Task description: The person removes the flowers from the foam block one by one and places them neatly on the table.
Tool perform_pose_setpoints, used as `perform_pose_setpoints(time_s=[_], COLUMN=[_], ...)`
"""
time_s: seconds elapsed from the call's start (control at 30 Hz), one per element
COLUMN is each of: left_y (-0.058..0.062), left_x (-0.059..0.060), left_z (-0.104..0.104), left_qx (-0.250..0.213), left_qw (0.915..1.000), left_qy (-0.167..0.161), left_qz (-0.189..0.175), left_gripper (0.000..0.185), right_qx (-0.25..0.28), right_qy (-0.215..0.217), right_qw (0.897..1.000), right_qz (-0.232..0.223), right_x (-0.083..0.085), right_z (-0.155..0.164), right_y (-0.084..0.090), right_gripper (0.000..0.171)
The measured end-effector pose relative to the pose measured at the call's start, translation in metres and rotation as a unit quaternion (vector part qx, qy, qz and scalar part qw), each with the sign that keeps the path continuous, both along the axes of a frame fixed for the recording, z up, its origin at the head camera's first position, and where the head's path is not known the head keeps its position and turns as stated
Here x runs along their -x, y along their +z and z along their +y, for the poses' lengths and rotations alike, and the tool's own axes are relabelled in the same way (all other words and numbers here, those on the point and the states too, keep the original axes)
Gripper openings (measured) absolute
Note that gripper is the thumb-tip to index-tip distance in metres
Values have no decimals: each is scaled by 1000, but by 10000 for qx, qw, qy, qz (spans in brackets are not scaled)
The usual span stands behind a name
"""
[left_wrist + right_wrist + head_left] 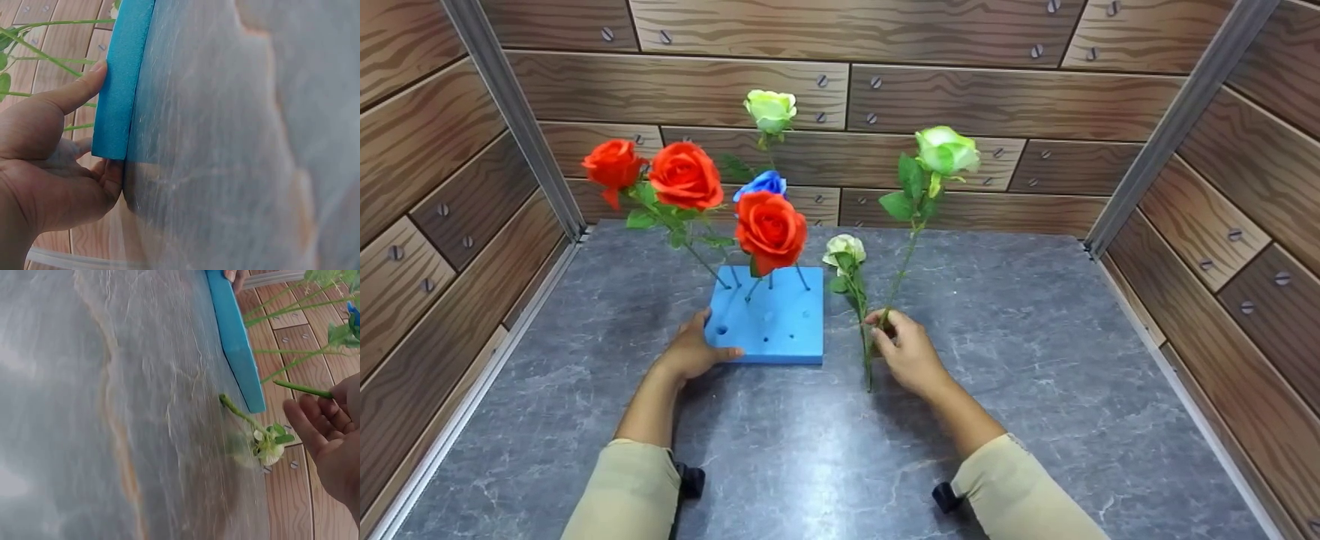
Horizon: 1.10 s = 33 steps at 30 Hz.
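Observation:
A blue foam block (787,315) lies on the table with several artificial roses standing in it. My left hand (694,351) grips its front left corner, thumb at the front edge and fingers along the left side. Three red roses (686,176) lean to the left and front, with a blue rose (765,182) and a pale green rose (771,112) behind. Between thumb and fingers, my right hand (911,352) pinches the stem of another pale green rose (947,151), held upright right of the block. Its bare stem end (304,389) shows in the right wrist view.
A whitish rose (846,251) lies on the grey marbled table (1020,330), its stem passing beside my right fingertips. Holes (766,339) show in the front of the block. Wood-patterned walls (960,97) with metal corner posts enclose the back and sides.

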State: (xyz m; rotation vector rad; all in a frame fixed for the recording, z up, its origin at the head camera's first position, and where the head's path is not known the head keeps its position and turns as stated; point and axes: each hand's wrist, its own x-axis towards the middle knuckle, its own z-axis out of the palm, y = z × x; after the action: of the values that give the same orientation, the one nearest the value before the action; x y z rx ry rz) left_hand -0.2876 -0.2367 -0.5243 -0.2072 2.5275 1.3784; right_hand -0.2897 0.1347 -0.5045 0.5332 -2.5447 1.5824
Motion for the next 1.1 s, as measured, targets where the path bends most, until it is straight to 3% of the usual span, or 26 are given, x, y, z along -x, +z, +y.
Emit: perform_pose_setpoints(time_s=[0.4,0.83,1.1], left_y=[-1,-2,-1], left_x=[-2,-1,-1], left_z=[1,1,1], left_qx=[-71,6,22], left_qw=[9999,10000,10000], left_qy=[-25,15,-19], left_qz=[100,30,54], left_gripper=[115,113,114], right_qx=[131,48,-163], right_qy=[351,419,130], right_qw=[9978,9957,9932], right_qz=[-552,-824,-1144], right_x=[0,-1,0], right_z=[27,47,55], right_y=[3,-1,-4], right_gripper=[44,44,45])
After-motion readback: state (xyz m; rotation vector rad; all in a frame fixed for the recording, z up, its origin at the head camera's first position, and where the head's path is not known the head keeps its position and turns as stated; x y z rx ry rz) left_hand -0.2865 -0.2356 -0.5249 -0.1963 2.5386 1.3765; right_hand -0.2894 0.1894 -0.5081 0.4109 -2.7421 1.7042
